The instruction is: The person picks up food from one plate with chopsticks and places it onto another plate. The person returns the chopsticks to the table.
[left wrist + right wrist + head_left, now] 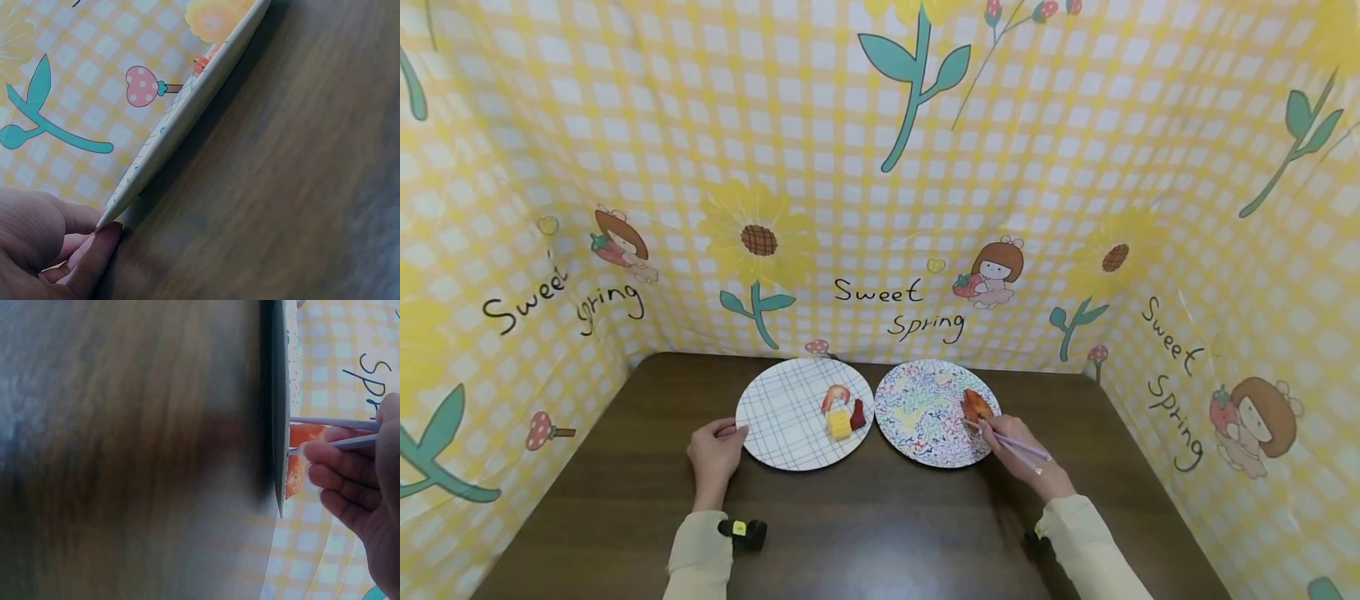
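Note:
My left hand (715,454) pinches the left rim of a white plate with thin grid lines (782,417); in the left wrist view the thumb and fingers meet at the plate's edge (181,119). On that plate sit a shrimp (836,394), a yellow block-shaped food piece (839,424) and a dark red piece (857,416). My right hand (1026,460) holds a pair of pale purple chopsticks (337,423) over a multicoloured speckled plate (913,421). Their tips are at a reddish-brown piece shaped like a chicken wing (975,405), near that plate's right edge.
Both plates stand side by side toward the back of a dark brown wooden table (865,533). A yellow checked cloth (850,208) with flowers and lettering hangs behind and at both sides. Each wrist carries a small black camera (748,534).

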`<action>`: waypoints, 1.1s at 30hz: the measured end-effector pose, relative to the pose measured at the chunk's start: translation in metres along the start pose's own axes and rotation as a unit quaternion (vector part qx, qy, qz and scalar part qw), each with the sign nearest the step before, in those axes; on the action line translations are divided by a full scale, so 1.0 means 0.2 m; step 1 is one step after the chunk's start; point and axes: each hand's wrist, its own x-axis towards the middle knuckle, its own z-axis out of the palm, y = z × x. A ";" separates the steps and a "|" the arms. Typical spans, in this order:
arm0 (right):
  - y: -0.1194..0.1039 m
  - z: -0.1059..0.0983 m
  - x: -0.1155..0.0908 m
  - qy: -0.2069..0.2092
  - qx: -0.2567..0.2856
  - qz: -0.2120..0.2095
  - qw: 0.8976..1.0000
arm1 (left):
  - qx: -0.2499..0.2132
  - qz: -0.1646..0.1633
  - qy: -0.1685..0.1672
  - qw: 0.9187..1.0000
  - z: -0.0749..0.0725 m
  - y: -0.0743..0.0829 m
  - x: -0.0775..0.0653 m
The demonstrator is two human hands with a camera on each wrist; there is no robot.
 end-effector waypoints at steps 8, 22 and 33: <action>-0.02 0.01 0.01 0.006 -0.050 -0.028 0.998 | -0.004 -0.002 -0.005 1.000 0.00 0.00 0.00; -0.04 0.01 0.01 -0.029 0.015 0.039 0.999 | -0.009 0.002 -0.005 1.000 -0.01 -0.01 0.00; -0.03 0.01 0.03 -0.027 -0.050 -0.016 0.998 | -0.014 0.005 -0.004 1.000 0.00 -0.01 0.00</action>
